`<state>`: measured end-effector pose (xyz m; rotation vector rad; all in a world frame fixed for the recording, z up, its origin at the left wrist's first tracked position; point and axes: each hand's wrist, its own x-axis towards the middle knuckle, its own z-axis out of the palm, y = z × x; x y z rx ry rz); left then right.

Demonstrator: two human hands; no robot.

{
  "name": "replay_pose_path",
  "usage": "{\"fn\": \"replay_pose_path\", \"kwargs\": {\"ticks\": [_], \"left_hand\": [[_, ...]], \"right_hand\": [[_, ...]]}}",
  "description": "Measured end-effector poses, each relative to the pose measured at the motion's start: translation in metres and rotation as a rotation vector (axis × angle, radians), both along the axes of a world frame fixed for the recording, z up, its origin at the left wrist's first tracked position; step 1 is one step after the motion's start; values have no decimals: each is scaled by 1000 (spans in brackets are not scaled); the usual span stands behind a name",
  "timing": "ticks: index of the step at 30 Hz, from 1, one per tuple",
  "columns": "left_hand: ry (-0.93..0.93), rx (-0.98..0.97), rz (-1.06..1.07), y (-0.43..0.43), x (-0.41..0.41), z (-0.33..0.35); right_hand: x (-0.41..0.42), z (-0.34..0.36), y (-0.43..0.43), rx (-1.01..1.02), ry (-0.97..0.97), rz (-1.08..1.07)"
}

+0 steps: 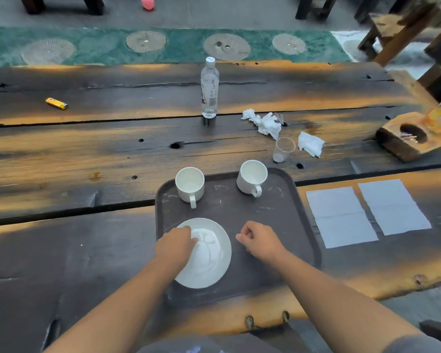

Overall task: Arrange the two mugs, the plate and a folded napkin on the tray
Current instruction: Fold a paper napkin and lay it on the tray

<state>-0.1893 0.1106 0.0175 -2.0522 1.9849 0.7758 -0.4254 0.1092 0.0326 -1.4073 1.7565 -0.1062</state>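
Observation:
A dark tray (pixel 278 225) lies on the wooden table in front of me. Two white mugs stand at its far corners, one on the left (pixel 190 186) and one on the right (pixel 251 177), handles toward me. A white plate (pixel 209 261) sits in the tray's near left part. My left hand (pixel 176 245) grips the plate's left rim, fingers curled over the edge. My right hand (pixel 260 240) is over the tray just right of the plate, fingers loosely curled and holding nothing. Two flat napkins (pixel 339 217) (pixel 392 207) lie on the table right of the tray.
Behind the tray stand a water bottle (pixel 209 87) and a clear plastic cup (pixel 283 149). Crumpled tissues (pixel 264 122) (pixel 311 143) lie near the cup. A wooden block with a hole (pixel 413 136) is at the far right, and a yellow lighter (pixel 57 103) at the far left.

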Motion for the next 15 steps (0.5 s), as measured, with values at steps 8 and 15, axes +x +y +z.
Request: {"fn": "replay_pose_path", "kwargs": {"ticks": [8, 15], "left_hand": [[39, -126, -59, -8, -113, 19], [51, -144, -108, -18, -241, 18]], "right_hand": [[-85, 14, -28, -180, 6, 190], [-205, 5, -35, -232, -36, 214]]}}
